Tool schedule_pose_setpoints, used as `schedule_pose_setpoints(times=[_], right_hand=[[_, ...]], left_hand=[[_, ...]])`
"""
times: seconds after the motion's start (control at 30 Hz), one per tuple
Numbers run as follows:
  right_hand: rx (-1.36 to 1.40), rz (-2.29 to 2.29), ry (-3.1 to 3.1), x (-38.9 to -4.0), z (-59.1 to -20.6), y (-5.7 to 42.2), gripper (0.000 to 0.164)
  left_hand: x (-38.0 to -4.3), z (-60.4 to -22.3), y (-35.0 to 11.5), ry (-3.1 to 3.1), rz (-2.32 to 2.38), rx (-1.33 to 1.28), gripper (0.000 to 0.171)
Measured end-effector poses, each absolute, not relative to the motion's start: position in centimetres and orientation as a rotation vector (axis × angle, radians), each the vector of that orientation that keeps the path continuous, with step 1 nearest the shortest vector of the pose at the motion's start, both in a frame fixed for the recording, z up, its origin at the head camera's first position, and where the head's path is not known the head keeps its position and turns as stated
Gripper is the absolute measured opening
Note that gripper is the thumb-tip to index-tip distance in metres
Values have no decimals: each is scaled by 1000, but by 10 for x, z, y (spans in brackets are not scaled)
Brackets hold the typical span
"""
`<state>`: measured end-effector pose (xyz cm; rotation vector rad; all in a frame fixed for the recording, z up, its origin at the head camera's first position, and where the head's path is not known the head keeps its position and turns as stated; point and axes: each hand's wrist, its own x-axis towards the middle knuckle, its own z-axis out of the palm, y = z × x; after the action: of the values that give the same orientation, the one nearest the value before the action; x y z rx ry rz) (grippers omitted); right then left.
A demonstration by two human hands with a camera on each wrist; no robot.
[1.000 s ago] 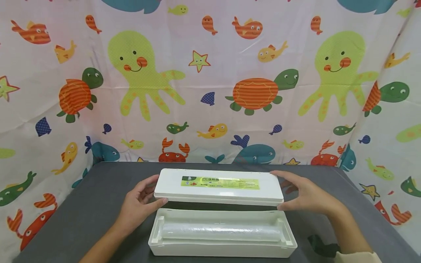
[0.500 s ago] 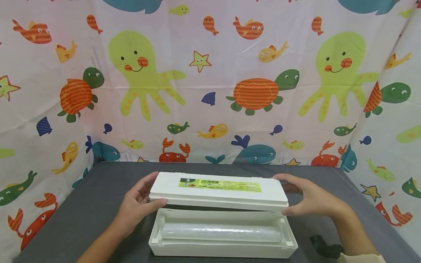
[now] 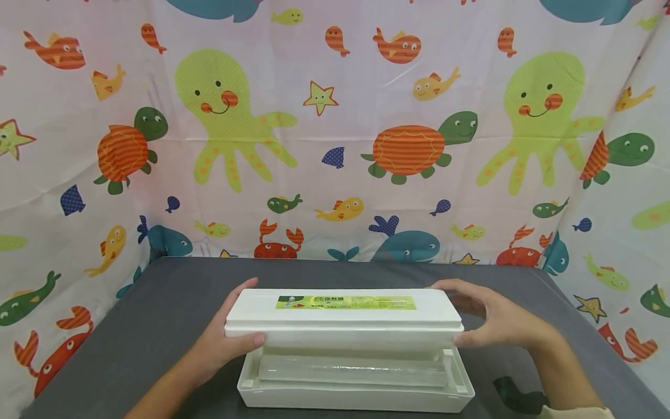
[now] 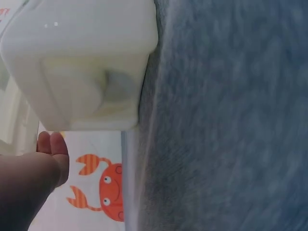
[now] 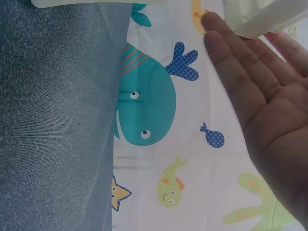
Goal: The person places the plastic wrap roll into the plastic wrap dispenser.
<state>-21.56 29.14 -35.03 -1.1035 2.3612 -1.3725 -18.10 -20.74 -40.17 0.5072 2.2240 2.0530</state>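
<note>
A white plastic lid [image 3: 342, 334] with a green and yellow label spans both hands in the head view, raised over the back part of a white box [image 3: 356, 401]. Inside that box lies a roll of clear cling film [image 3: 350, 370]. My left hand [image 3: 222, 343] grips the lid's left end, thumb on the front side. At the right end my right hand [image 3: 497, 319] holds it the same way, its thumb at the front corner. The left wrist view has the box's end wall [image 4: 82, 91] close up; in the right wrist view a lid corner [image 5: 269, 19] meets the fingers.
A dark green curved object [image 3: 518, 396] lies on the grey tablecloth [image 3: 131, 349] beside the right forearm. Behind the table hangs a white curtain [image 3: 282, 157] printed with sea animals, which also runs along both sides.
Both hands have brought the lid nearer and lower, from behind the box to over its back part. Its front side has tipped into view. The box stays in place.
</note>
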Motion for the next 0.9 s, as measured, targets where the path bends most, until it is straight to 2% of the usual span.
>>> schedule_pose_setpoints(times=[0.17,0.47,0.67,0.9], right_hand=[[-1130,-1500,2315,-217,-353,282,76],[-909,-1516,2319,-214,-362,253,90],[-914,-1527,2341,-209,-359,258,87],[-871,-1467,2317,-202,-363,261,89]], left_hand=[[-181,-401,-206,2254,2017,545,93],[-183,-403,-211,2298,1972,603,89],[-186,-407,-213,2279,1861,759,88],[-185,-409,-214,2295,1783,774,89]])
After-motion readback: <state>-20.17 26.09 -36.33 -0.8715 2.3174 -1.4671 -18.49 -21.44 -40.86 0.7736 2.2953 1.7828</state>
